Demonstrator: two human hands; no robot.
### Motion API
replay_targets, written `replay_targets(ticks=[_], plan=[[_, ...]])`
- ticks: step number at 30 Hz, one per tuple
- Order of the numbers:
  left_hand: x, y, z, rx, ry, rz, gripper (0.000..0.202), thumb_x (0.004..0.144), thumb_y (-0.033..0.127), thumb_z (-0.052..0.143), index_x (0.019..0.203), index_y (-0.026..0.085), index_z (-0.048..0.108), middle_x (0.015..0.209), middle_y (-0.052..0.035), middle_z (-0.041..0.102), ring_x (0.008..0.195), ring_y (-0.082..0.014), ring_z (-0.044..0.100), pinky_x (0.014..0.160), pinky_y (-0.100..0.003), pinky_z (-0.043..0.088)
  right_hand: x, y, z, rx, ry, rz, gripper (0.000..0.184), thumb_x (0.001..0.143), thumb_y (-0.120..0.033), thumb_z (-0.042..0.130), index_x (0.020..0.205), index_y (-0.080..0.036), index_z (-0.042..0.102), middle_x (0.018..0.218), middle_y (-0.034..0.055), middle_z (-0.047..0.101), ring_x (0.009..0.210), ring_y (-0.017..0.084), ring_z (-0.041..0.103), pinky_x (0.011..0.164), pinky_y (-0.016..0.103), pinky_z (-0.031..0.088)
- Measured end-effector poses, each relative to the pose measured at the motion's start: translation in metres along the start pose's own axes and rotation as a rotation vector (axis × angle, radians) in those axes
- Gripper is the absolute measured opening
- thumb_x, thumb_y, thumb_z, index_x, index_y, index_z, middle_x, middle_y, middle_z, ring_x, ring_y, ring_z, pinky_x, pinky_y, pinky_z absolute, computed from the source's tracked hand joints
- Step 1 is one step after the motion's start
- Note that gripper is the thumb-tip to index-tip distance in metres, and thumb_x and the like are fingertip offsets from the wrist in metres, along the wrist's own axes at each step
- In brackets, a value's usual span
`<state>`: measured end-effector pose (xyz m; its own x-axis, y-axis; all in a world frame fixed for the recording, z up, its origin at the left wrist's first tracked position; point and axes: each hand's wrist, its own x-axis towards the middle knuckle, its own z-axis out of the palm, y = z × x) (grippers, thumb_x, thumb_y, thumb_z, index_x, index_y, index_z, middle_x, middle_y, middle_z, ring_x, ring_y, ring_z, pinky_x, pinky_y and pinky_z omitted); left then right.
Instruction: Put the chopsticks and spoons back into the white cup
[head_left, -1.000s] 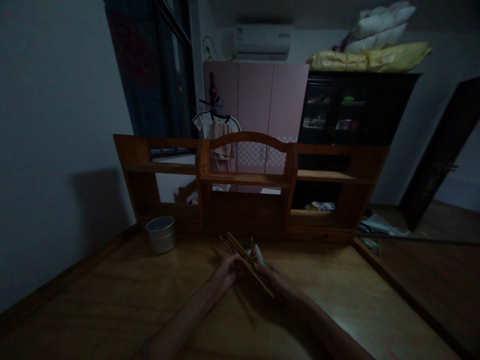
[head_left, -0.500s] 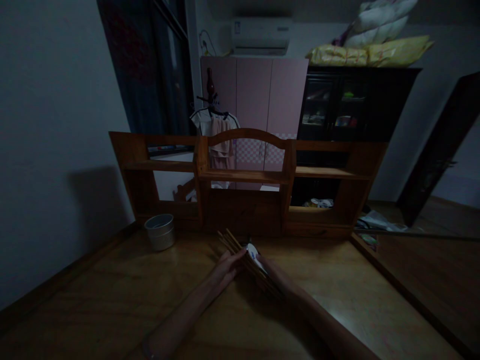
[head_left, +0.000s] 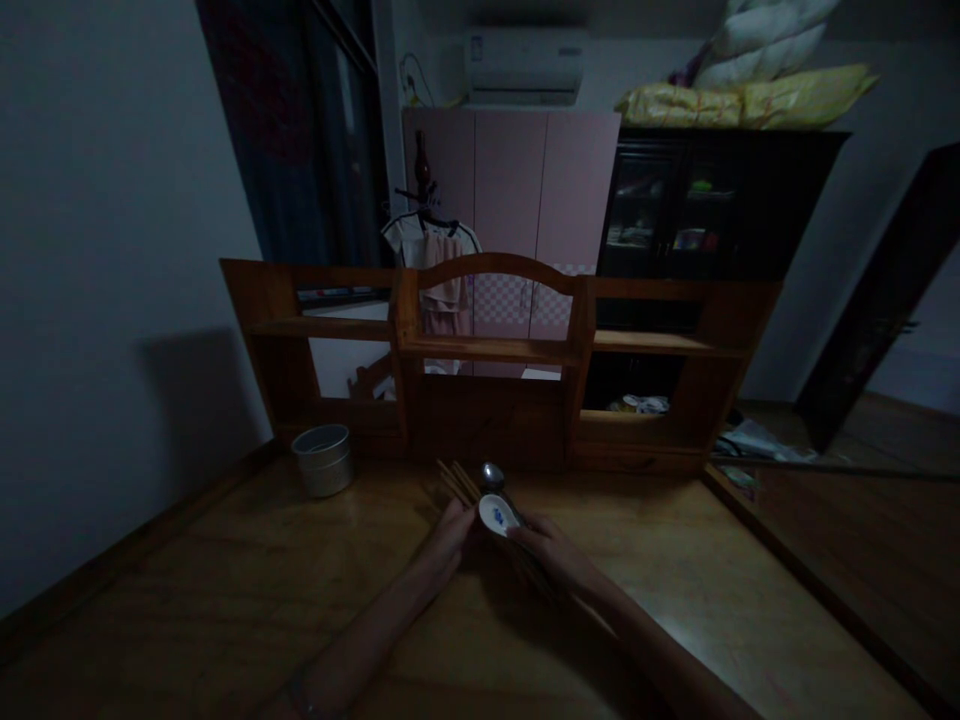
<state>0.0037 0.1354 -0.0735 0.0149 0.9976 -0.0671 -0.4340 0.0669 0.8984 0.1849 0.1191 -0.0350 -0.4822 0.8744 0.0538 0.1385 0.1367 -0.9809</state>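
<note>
In the dim head view both my hands meet over a wooden table. My right hand is closed on a mixed bundle: a white ceramic spoon with a blue pattern, a metal spoon sticking out behind it, and wooden chopsticks fanning up to the left. My left hand rests against the left side of that bundle, fingers curled at the chopsticks. The lower ends of the chopsticks are hidden under my right hand.
A small metal tin stands on the table to the left. A wooden shelf unit runs along the table's far edge. Behind it are a pink wardrobe, a dark cabinet and hanging clothes.
The chopsticks have been drawn lower and gathered under my right hand. The white spoon has turned up into plain view, and the metal spoon now shows behind it.
</note>
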Motion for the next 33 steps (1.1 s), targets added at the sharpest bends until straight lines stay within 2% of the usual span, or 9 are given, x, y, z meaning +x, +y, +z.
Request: replay_targets(ticks=[6, 10, 15, 19, 23, 26, 29, 33], plan=[[0.000, -0.002, 0.001, 0.144, 0.020, 0.088, 0.035, 0.077, 0.042, 0.065, 0.102, 0.018, 0.056, 0.101, -0.0074, 0.069, 0.087, -0.0210, 0.066, 0.070, -0.029, 0.052, -0.001, -0.001, 0.001, -0.083, -0.012, -0.041, 0.042, 0.087, -0.041, 0.052, 0.115, -0.012, 0.066, 0.101, 0.0055, 0.069, 0.099, 0.024, 0.062, 0.086, 0.032, 0.047], [0.005, -0.003, 0.000, 0.268, 0.100, 0.132, 0.039, 0.076, 0.045, 0.064, 0.103, 0.018, 0.054, 0.099, -0.0078, 0.067, 0.089, -0.0222, 0.065, 0.073, -0.031, 0.052, 0.000, 0.003, 0.001, -0.195, 0.029, -0.022, 0.041, 0.087, -0.044, 0.050, 0.102, -0.011, 0.069, 0.086, 0.0044, 0.069, 0.079, 0.020, 0.062, 0.069, 0.026, 0.047], [0.010, 0.002, -0.011, 0.488, 0.198, 0.198, 0.033, 0.074, 0.036, 0.065, 0.100, 0.020, 0.054, 0.091, -0.0051, 0.066, 0.087, -0.0220, 0.064, 0.075, -0.030, 0.049, 0.003, 0.012, -0.001, -0.329, 0.042, 0.067, 0.033, 0.083, -0.037, 0.049, 0.081, -0.009, 0.068, 0.060, 0.0018, 0.060, 0.051, 0.013, 0.054, 0.046, 0.019, 0.035], [0.007, 0.007, -0.015, 0.699, 0.209, 0.225, 0.027, 0.073, 0.031, 0.066, 0.097, 0.021, 0.058, 0.091, -0.0068, 0.068, 0.092, -0.0251, 0.064, 0.080, -0.032, 0.047, 0.000, 0.011, 0.001, -0.423, 0.040, 0.091, 0.029, 0.083, -0.030, 0.043, 0.078, -0.012, 0.065, 0.054, -0.0006, 0.054, 0.045, 0.010, 0.049, 0.042, 0.017, 0.029], [0.003, 0.010, -0.008, 0.910, 0.166, 0.253, 0.026, 0.076, 0.028, 0.062, 0.101, 0.020, 0.061, 0.097, -0.0101, 0.069, 0.095, -0.0254, 0.063, 0.083, -0.031, 0.045, -0.005, 0.005, 0.007, -0.568, 0.073, 0.078, 0.024, 0.076, -0.026, 0.050, 0.055, -0.014, 0.053, 0.049, -0.0028, 0.040, 0.044, 0.007, 0.040, 0.041, 0.019, 0.018], [0.000, 0.012, -0.003, 1.068, 0.114, 0.273, 0.022, 0.078, 0.029, 0.059, 0.096, 0.018, 0.066, 0.097, -0.0114, 0.070, 0.093, -0.0257, 0.064, 0.081, -0.031, 0.043, -0.008, 0.004, 0.013, -0.661, 0.084, 0.073, 0.026, 0.073, -0.025, 0.052, 0.049, -0.015, 0.049, 0.046, -0.0034, 0.035, 0.042, 0.007, 0.037, 0.042, 0.021, 0.016], [-0.001, 0.013, -0.002, 1.202, 0.094, 0.287, 0.024, 0.081, 0.034, 0.055, 0.093, 0.018, 0.068, 0.093, -0.0127, 0.072, 0.089, -0.0265, 0.066, 0.078, -0.031, 0.043, -0.011, 0.004, 0.018, -0.735, 0.097, 0.064, 0.023, 0.071, -0.023, 0.052, 0.049, -0.014, 0.052, 0.045, -0.0025, 0.038, 0.041, 0.007, 0.037, 0.043, 0.023, 0.017], [-0.002, 0.015, -0.004, 1.360, 0.161, 0.282, 0.038, 0.084, 0.046, 0.050, 0.092, 0.015, 0.070, 0.089, -0.0191, 0.072, 0.086, -0.0315, 0.067, 0.075, -0.036, 0.042, -0.015, 0.001, 0.020, -0.809, 0.121, 0.048, 0.025, 0.073, -0.023, 0.053, 0.051, -0.014, 0.060, 0.045, 0.0015, 0.047, 0.041, 0.010, 0.041, 0.045, 0.025, 0.020]])
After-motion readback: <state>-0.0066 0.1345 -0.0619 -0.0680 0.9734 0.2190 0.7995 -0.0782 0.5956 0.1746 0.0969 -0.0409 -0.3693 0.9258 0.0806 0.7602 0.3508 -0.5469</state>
